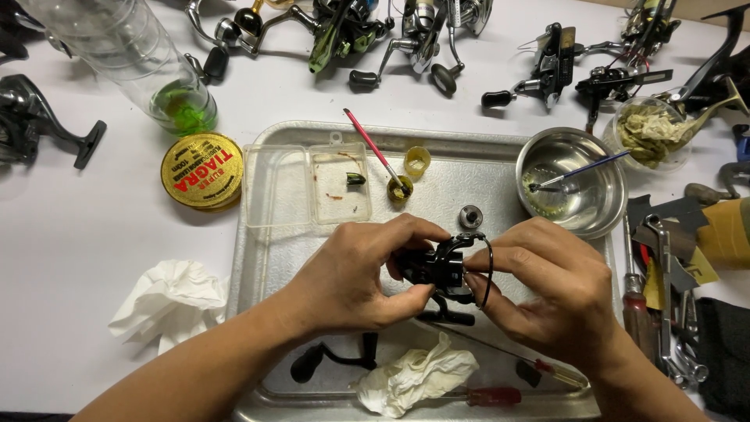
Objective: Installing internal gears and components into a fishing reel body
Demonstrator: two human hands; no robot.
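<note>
Head view: you hold a black fishing reel over the metal tray, both hands on it.
Left hand: your fingers are clamped round the reel's body from the left.
Right hand: your fingertips are pinched together on the reel's thin wire bail at its right side.
Risk, reel: you hold it above the tray, not resting on it; a slip of either grip would likely drop it among the loose parts below.
Risk, bail: the wire looks thin, so a hard pull could bend it or let it snap back on your fingers.
Risk, small part: the round metal piece lies just beyond your knuckles; a nudge could roll it off.
Count, large: one tray, one steel bowl, one clear box.
Count, small: two tissue wads, two little yellow cups, one red-handled screwdriver.
</note>
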